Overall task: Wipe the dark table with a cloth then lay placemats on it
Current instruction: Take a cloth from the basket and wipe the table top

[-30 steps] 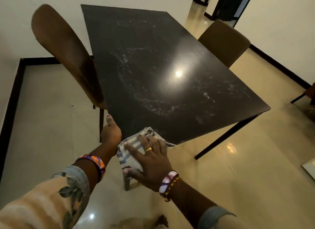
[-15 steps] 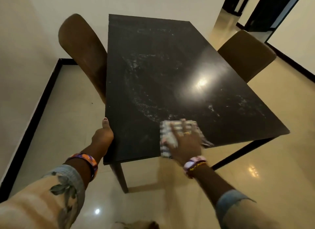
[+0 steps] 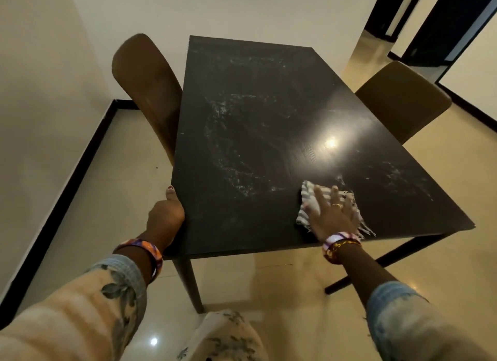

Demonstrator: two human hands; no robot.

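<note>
Dark rectangular worktop (image 3: pixel 269 145) shows white smears. Right hand (image 3: pixel 329 218), fingers spread flat, presses striped fringed cloth (image 3: pixel 309 199); left hand (image 3: pixel 166 218) grips the edge. Risk: dry residue may just smear.

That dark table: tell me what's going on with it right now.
A person is wiping the dark table. The right hand presses a striped cloth flat near the table's near right corner, while the left hand grips the near left edge. Whitish smears cover the middle. No placemats are in view.
</note>
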